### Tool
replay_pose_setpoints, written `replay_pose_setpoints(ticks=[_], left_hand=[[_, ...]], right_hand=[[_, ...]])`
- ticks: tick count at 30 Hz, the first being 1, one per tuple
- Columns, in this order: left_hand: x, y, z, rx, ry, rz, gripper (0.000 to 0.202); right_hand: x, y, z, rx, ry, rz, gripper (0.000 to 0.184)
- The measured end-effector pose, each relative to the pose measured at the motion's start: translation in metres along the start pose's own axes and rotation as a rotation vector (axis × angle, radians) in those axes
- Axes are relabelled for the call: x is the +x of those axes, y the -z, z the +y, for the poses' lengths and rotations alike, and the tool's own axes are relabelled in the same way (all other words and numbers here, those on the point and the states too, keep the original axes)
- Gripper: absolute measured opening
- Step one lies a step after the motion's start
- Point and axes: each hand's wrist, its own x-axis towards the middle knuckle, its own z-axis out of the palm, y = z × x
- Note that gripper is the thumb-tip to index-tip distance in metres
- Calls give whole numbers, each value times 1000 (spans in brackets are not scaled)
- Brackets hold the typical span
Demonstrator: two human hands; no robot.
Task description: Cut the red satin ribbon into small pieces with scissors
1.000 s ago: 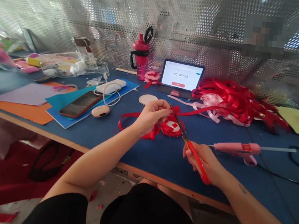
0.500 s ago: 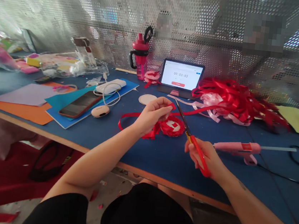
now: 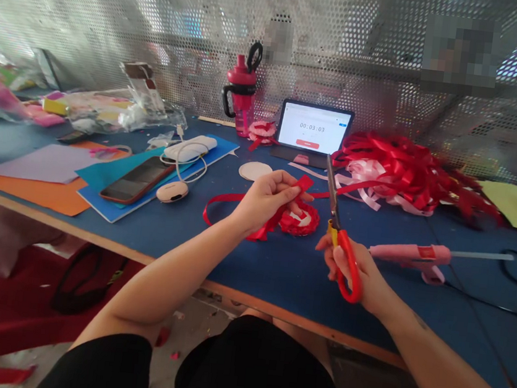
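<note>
My left hand [image 3: 264, 200] pinches the end of a red ribbon [image 3: 231, 206] just above a red and white ribbon rosette [image 3: 301, 219] lying on the blue table [image 3: 278, 265]. My right hand [image 3: 356, 272] grips red-handled scissors [image 3: 339, 247], their closed blades pointing up and away, a little to the right of the ribbon end. A long red ribbon strand [image 3: 356, 189] runs from near the rosette to the pile on the right.
A pink glue gun [image 3: 414, 255] with a black cord lies right of my hand. A heap of red and pink ribbons [image 3: 401, 170], a tablet [image 3: 313, 128], a pink bottle [image 3: 241, 95], a phone [image 3: 136, 178], a white mouse [image 3: 172, 191] and coloured paper sheets [image 3: 50, 173] fill the table.
The scissors have drawn back from the ribbon and swung upright, blades closed. My left hand lifted the cut ribbon end slightly; the long strand is now separate from it.
</note>
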Motion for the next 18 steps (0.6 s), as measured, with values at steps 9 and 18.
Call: replay_pose_setpoints(ticks=[9,18], left_hand=[[-3,-4,9,-23,-98,135,16],[-2,-3,9,-33,-100,188,13]], right_hand=[[-4,2,-1,-327,37,-68,51],[-1,1,-8,-384,52,-109,64]])
